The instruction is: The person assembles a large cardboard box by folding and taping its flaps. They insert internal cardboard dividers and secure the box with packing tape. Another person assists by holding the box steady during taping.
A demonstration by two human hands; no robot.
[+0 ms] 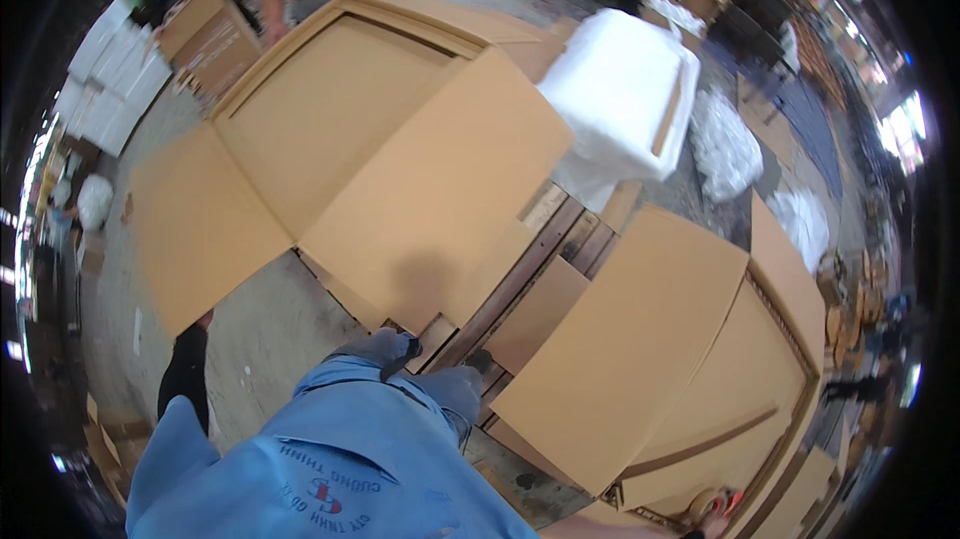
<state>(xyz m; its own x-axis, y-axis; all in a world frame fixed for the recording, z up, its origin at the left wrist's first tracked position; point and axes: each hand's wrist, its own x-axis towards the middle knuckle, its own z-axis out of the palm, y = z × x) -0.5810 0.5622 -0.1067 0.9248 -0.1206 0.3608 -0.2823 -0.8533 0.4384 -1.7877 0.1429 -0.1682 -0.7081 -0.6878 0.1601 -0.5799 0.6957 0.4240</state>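
Right hand [715, 519] at the near right edge, gripping a tape roll [712, 507] beside the open cardboard box [690, 359]; left hand out of sight. Box flaps spread, plain tan, resting on a wooden pallet [540, 269]. Bigger open box [340, 129] far left. Concrete floor [260, 339], cluttered warehouse.

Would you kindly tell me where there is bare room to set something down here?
Bare concrete floor lies between the left box and the knee. The pallet between both boxes is crowded, with the right box overlapping it.
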